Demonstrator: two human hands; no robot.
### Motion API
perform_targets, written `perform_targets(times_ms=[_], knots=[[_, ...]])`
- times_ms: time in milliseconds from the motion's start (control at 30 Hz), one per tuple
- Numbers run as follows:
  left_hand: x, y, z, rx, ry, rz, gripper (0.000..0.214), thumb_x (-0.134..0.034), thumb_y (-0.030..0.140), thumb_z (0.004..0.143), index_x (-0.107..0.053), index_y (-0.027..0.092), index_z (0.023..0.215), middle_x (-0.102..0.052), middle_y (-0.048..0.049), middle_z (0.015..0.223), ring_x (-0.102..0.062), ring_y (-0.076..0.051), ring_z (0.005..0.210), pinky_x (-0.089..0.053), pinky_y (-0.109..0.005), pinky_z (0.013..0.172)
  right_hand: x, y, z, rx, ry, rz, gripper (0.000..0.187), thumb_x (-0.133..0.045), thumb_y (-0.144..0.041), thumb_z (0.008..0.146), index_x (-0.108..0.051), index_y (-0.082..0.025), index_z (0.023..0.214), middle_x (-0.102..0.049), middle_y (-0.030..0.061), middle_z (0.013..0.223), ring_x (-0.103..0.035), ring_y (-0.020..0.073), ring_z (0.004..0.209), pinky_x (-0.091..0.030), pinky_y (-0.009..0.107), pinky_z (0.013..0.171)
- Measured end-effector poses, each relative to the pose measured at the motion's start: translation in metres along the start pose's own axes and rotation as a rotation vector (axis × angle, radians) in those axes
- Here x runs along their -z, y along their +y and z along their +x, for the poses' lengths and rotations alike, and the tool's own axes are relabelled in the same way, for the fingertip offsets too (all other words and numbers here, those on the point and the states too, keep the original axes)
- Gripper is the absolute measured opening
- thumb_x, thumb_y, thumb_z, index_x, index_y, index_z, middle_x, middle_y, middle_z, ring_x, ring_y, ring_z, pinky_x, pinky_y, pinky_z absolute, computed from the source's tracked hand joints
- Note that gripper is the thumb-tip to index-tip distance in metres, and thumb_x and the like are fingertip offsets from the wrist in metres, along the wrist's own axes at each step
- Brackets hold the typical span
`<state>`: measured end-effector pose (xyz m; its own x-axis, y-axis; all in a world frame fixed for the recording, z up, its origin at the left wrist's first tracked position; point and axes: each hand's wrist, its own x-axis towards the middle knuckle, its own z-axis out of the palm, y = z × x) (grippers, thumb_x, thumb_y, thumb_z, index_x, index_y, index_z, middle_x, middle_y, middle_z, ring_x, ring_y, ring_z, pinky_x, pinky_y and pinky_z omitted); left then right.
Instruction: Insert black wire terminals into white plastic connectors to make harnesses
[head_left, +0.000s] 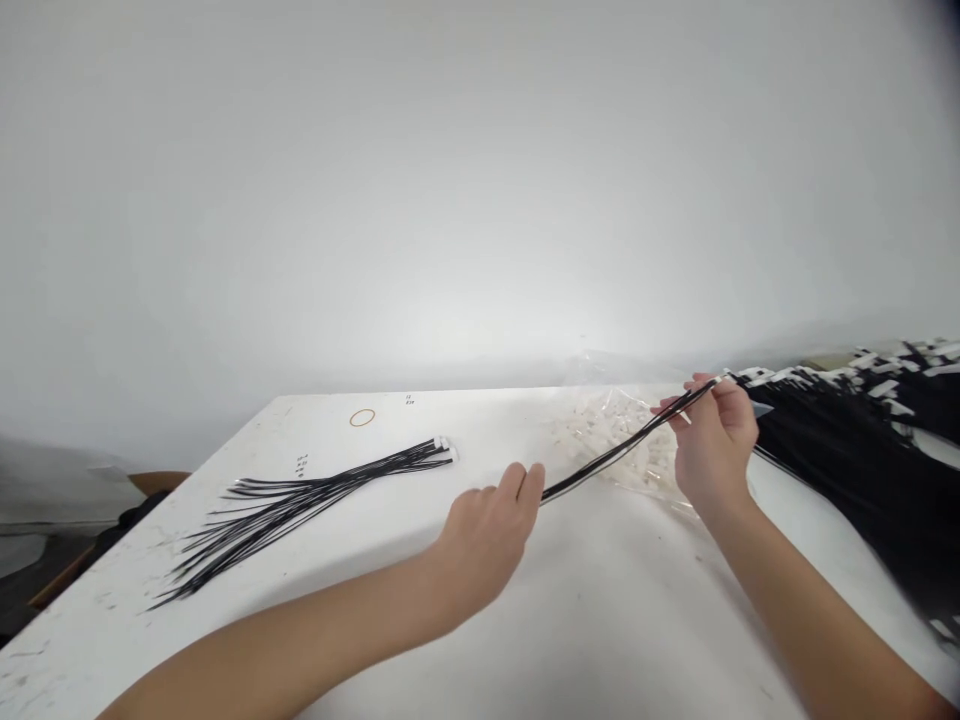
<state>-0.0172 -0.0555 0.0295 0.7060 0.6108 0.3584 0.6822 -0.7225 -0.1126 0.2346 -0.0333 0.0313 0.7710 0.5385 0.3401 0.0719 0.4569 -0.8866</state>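
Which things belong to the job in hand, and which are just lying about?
Likely in the job:
wires, held by left hand and right hand
similar bundle
black pile
white pieces in clear bag

Seemingly lying about:
orange ring
dark item, far left

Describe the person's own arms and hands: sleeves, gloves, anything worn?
The left hand and right hand are ungloved, no ring visible. The left forearm and right forearm look bare: no watch or bracelet shows, and no sleeve can be made out.

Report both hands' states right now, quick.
Left hand: closed, holding the black wires.
Right hand: fingers closed on the same wires, toward their upper end.
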Motion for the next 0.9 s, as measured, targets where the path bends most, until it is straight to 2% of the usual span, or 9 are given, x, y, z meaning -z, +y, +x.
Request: perform_targets(times_ms=[100, 200, 267, 367, 433, 500, 700, 800, 900], knots=[[0.024, 0.013, -0.004, 0.023, -0.225, -0.471, 0.027, -0.041, 0.012, 0.079, -0.052, 0.02, 0.102, -0.055, -0.0039, 0.079, -0.052, -0.012, 0.058, -0.038, -0.024, 0.05, -0.001, -0.004, -0.001, -0.132, -0.041, 0.082, 0.028, -0.06, -0.041, 0.071, -0.047, -0.021, 0.085, -0.048, -0.0029, 0.086, -0.053, 0.006, 0.056, -0.052, 0.027, 0.057], [0.036, 0.021, -0.005, 0.012, -0.585, -0.939, 0.025, -0.049, 0.028, 0.079, -0.055, 0.024, 0.103, -0.056, -0.0008, 0.075, -0.054, -0.013, 0.065, -0.042, -0.024, 0.056, -0.004, -0.006, -0.008, -0.249, -0.152, 0.069, 0.027, -0.059, -0.039, 0.07, -0.048, -0.022, 0.088, -0.048, -0.0049, 0.075, -0.048, 0.0045, 0.047, -0.046, 0.02, 0.044], [0.031, 0.022, -0.003, 0.06, -0.842, -1.17, 0.035, -0.058, 0.037, 0.073, -0.056, 0.023, 0.105, -0.054, 0.001, 0.068, -0.051, -0.012, 0.058, -0.041, -0.023, 0.05, -0.007, -0.006, -0.014, -0.325, -0.263, 0.037, 0.026, -0.058, -0.037, 0.07, -0.049, -0.022, 0.09, -0.047, -0.0056, 0.069, -0.043, 0.0035, 0.04, -0.039, 0.017, 0.035], [0.009, 0.022, 0.001, 0.229, -0.991, -1.506, 0.04, -0.064, 0.04, 0.068, -0.054, 0.021, 0.102, -0.052, -0.0001, 0.072, -0.052, -0.011, 0.057, -0.044, -0.024, 0.049, -0.011, -0.006, -0.026, -0.416, -0.424, -0.002, 0.026, -0.059, -0.033, 0.068, -0.051, -0.02, 0.089, -0.046, -0.0067, 0.059, -0.039, 0.0048, 0.033, -0.031, 0.018, 0.027], [-0.005, 0.02, 0.005, 0.335, -0.92, -1.707, 0.039, -0.065, 0.039, 0.067, -0.053, 0.02, 0.099, -0.05, -0.0018, 0.082, -0.055, -0.011, 0.063, -0.047, -0.026, 0.053, -0.014, -0.007, -0.035, -0.46, -0.513, -0.019, 0.029, -0.061, -0.033, 0.067, -0.051, -0.02, 0.091, -0.045, -0.0079, 0.054, -0.038, 0.0057, 0.03, -0.031, 0.019, 0.026], [-0.013, 0.017, 0.01, 0.42, -0.768, -1.815, 0.037, -0.065, 0.038, 0.069, -0.053, 0.02, 0.098, -0.048, -0.0025, 0.087, -0.057, -0.012, 0.068, -0.049, -0.029, 0.06, -0.017, -0.009, -0.045, -0.49, -0.607, -0.047, 0.032, -0.061, -0.034, 0.068, -0.05, -0.02, 0.094, -0.044, -0.0089, 0.053, -0.037, 0.0055, 0.03, -0.033, 0.019, 0.027], [-0.019, 0.0, 0.028, 0.535, -0.328, -1.883, 0.032, -0.059, 0.038, 0.074, -0.049, 0.02, 0.1, -0.051, -0.0017, 0.086, -0.057, -0.012, 0.069, -0.049, -0.036, 0.073, -0.021, -0.011, -0.072, -0.482, -0.871, -0.228, 0.031, -0.053, -0.036, 0.075, -0.045, -0.022, 0.101, -0.045, -0.0076, 0.058, -0.042, 0.0062, 0.038, -0.036, 0.018, 0.033], [-0.024, -0.009, 0.036, 0.517, -0.251, -1.854, 0.029, -0.062, 0.036, 0.072, -0.053, 0.019, 0.094, -0.054, -0.0015, 0.08, -0.057, -0.013, 0.071, -0.049, -0.034, 0.071, -0.022, -0.01, -0.081, -0.486, -0.973, -0.277, 0.031, -0.052, -0.034, 0.076, -0.043, -0.023, 0.104, -0.046, -0.0074, 0.058, -0.042, 0.0065, 0.042, -0.035, 0.017, 0.033], [-0.031, -0.014, 0.039, 0.518, -0.272, -1.842, 0.025, -0.066, 0.033, 0.069, -0.057, 0.016, 0.084, -0.056, -0.002, 0.072, -0.058, -0.013, 0.069, -0.047, -0.031, 0.068, -0.021, -0.008, -0.084, -0.532, -1.032, -0.294, 0.034, -0.052, -0.032, 0.076, -0.041, -0.024, 0.108, -0.046, -0.0076, 0.059, -0.042, 0.0063, 0.043, -0.038, 0.017, 0.035]])
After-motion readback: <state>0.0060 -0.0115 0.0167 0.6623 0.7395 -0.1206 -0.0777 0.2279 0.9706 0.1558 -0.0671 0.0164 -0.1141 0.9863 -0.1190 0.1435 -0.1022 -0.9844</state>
